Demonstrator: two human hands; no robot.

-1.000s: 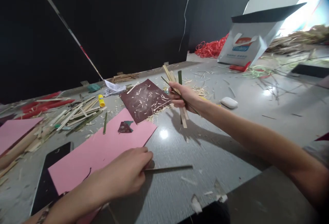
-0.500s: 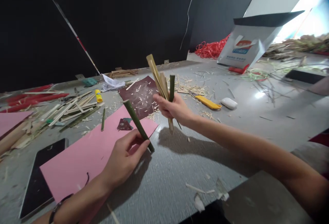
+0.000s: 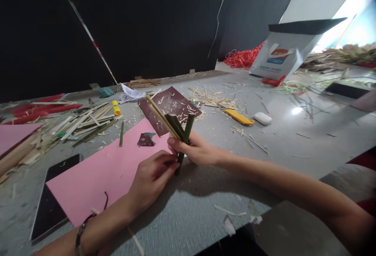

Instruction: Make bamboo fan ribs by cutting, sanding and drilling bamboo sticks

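Observation:
Several bamboo strips (image 3: 173, 123), some with green skin and some pale, fan upward from my closed right hand (image 3: 199, 148) above the grey table. Just below and to the left, my left hand (image 3: 155, 175) pinches the lower part of a green strip, its fingertips close against the right hand's. The strips cross one another at the grip, so which one each hand holds is partly hidden. Under my left forearm lies a pink sheet (image 3: 102, 173). Behind the strips is a dark red board (image 3: 164, 107) sprinkled with shavings.
Right of the board lie a yellow cutter (image 3: 239, 117) and a white computer mouse (image 3: 262, 118). To the left are a glue stick (image 3: 116, 108), a pile of bamboo strips (image 3: 88, 124) and a dark tablet (image 3: 48, 213). A white paper bag (image 3: 282, 54) stands at the back right.
My hands have come together. The green strip in my left hand has moved right to join the bundle, and my right hand has lowered and tilted its strips leftward.

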